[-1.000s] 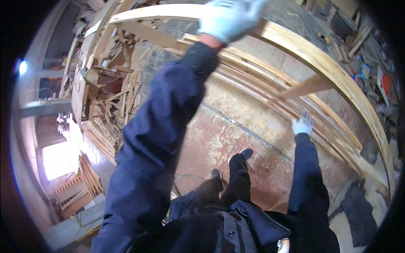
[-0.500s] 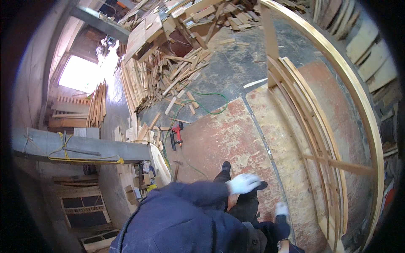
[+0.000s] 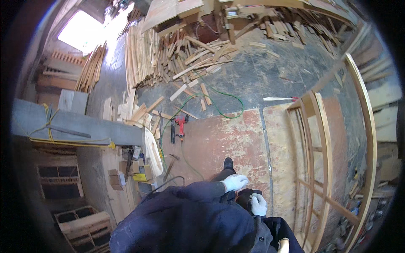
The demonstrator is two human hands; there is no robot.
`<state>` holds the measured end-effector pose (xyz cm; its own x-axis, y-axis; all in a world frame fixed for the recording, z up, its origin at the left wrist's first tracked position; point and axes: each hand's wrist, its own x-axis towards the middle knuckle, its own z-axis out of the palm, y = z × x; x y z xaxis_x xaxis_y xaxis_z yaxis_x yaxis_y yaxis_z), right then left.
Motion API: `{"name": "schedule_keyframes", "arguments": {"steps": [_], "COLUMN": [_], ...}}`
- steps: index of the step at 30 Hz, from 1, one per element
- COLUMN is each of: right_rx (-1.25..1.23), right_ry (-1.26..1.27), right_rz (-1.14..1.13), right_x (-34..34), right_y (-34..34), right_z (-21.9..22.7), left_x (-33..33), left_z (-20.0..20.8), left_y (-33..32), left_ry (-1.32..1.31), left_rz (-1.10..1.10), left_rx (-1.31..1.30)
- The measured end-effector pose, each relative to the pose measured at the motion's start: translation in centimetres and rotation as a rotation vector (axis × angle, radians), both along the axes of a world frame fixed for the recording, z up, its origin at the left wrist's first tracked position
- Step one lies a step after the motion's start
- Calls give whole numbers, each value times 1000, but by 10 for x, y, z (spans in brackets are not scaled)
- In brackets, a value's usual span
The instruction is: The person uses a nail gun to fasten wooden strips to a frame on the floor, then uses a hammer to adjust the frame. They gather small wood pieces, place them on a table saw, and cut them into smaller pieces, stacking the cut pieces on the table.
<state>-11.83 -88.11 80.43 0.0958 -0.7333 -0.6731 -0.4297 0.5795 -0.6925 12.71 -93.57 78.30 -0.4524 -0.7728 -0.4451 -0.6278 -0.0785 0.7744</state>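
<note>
Both of my hands wear white gloves and hang in front of my dark jacket, over my legs. My left hand (image 3: 235, 182) points to the right, its fingers loosely bent, with nothing visible in it. My right hand (image 3: 258, 205) is a little nearer and to the right, fingers slightly curved and apart from the thumb, also without a visible object. Neither hand touches the large wooden frame (image 3: 325, 139) of pale slats standing at the right. On the reddish worn board ahead lies a red nail gun (image 3: 180, 125) with a black magazine.
A green air hose (image 3: 231, 117) loops over the floor. Offcuts and slats (image 3: 168, 63) are heaped ahead. A grey beam (image 3: 80, 126) with yellow cord crosses at the left. A hammer (image 3: 171, 165) and small boxes (image 3: 143, 173) are at the near left.
My view has swung to the right, so the nail gun and wood pile appear shifted. My right hand has come up and in toward the left one; the left stays in front of my body.
</note>
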Motion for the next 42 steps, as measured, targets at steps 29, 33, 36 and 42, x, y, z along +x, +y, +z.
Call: {"name": "schedule_keyframes", "arguments": {"steps": [29, 33, 36, 42], "right_rx": [-227, -290, -286, -292], "right_ry": [302, 238, 202, 396], "right_rz": [867, 858, 838, 697], "right_x": [340, 399, 442, 543], "right_y": [-708, -806, -873, -1001], "right_z": [52, 42, 23, -16], "left_x": [296, 349, 405, 571], "left_z": [58, 66, 54, 16], "left_y": [-424, -504, -580, -792], "left_ry": [17, 42, 7, -68], "left_rz": [855, 919, 911, 850], "left_rx": [143, 270, 144, -85]}}
